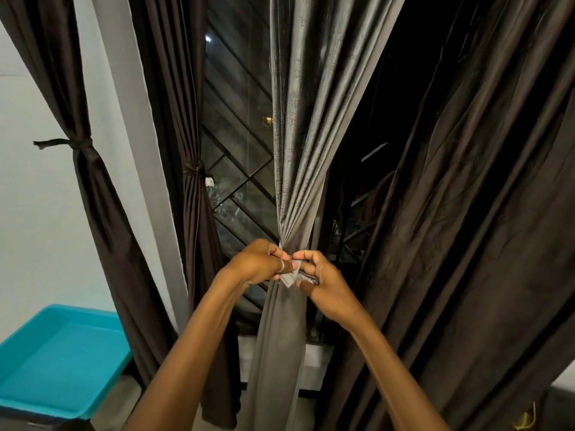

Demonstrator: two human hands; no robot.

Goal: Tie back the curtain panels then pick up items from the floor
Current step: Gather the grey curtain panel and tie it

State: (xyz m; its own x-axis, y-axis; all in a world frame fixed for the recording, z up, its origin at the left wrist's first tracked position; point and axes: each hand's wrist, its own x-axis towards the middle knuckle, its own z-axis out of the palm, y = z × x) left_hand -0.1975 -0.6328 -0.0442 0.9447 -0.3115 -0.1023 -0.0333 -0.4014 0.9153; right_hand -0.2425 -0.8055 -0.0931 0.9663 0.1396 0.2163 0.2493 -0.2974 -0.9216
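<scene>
A grey curtain panel (298, 150) hangs in the middle, gathered to a narrow waist at hand height. A grey tie strip (291, 277) wraps that waist. My left hand (261, 264), with a ring on one finger, pinches one end of the strip. My right hand (320, 279) grips the other end, right beside it. Two dark brown panels stand tied back with their own bands: one at the far left (82, 144), one beside the window (194, 168). A wide dark brown panel (460, 213) hangs loose on the right.
A turquoise plastic tray (59, 353) sits low at the left. Behind the curtains is a dark window with a diagonal metal grille (236, 169) and a white sill (311, 359). A white wall fills the left side. Floor shows at the bottom.
</scene>
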